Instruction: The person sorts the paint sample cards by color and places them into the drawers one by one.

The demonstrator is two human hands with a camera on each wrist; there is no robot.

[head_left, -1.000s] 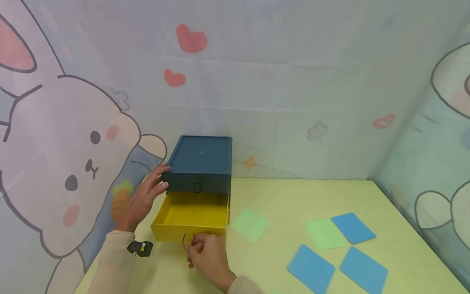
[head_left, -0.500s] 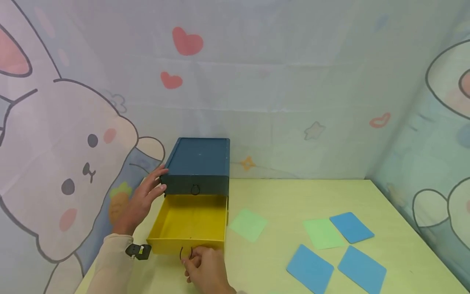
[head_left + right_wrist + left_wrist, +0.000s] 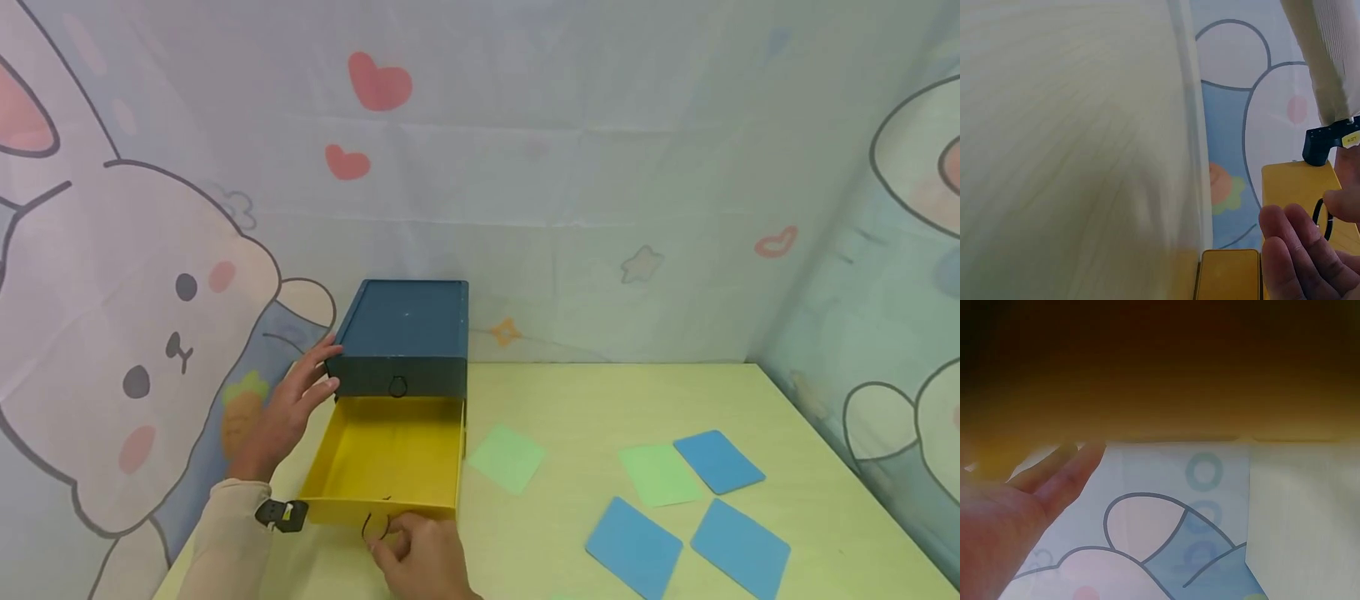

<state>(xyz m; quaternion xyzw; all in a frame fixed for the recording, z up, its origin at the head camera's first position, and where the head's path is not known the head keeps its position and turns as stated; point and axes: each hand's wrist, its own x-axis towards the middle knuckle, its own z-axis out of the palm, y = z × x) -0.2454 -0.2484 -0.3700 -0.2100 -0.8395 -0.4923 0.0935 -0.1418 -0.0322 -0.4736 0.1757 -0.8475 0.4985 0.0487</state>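
Note:
A small dark blue drawer box (image 3: 405, 337) stands at the table's back left. Its yellow lower drawer (image 3: 382, 454) is pulled well out and looks empty. My right hand (image 3: 416, 554) pinches the black ring handle (image 3: 372, 527) on the drawer's front; the right wrist view shows the ring handle (image 3: 1322, 219) between my fingers (image 3: 1291, 250). My left hand (image 3: 296, 400) rests with straight fingers against the box's left side. The left wrist view shows the left hand's fingers (image 3: 1063, 472) under a blurred yellow-brown surface.
Two light green cards (image 3: 507, 457) (image 3: 660, 474) and three blue cards (image 3: 718, 461) (image 3: 633, 547) (image 3: 739, 546) lie flat on the yellow-green table (image 3: 570, 400) to the right. Cartoon-printed cloth walls (image 3: 525, 167) close in the back and both sides.
The yellow drawer has slid further out toward me as my right hand drew the ring handle back. The left hand has stayed against the box.

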